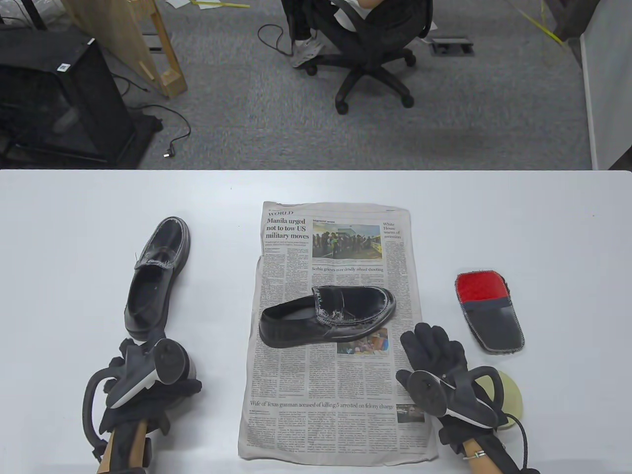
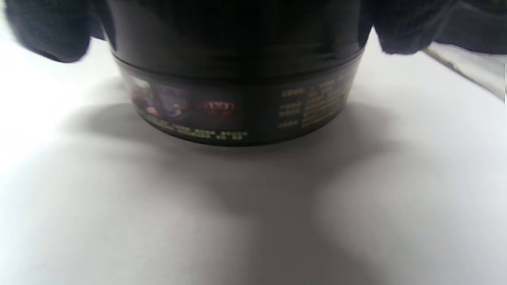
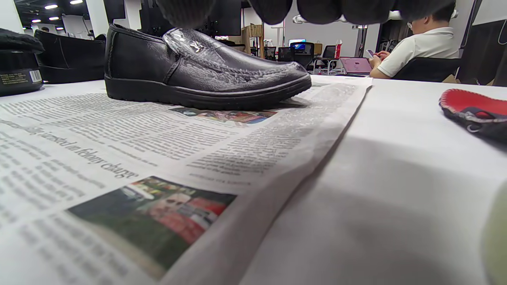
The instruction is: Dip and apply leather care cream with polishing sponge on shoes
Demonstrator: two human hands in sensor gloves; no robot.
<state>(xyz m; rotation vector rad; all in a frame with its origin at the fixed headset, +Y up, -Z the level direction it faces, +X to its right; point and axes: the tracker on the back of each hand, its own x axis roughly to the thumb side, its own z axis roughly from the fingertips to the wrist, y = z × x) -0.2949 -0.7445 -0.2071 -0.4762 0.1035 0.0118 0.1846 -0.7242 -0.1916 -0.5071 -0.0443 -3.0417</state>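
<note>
While gripping jar [image 2: 237, 79], left hand [image 1: 148, 390].

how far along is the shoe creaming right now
Done: the shoe on the newspaper already shows whitish cream smears. In hand: the left hand grips the cream jar; the right hand lies open near the sponge. Left: the second shoe on the bare table.

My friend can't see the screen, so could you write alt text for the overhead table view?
A black loafer lies on a newspaper spread on a white table, between two gloved hands. The left hand sits near a second loafer; the right hand rests open beside a pale yellow sponge and a red-and-grey mitt.
</note>
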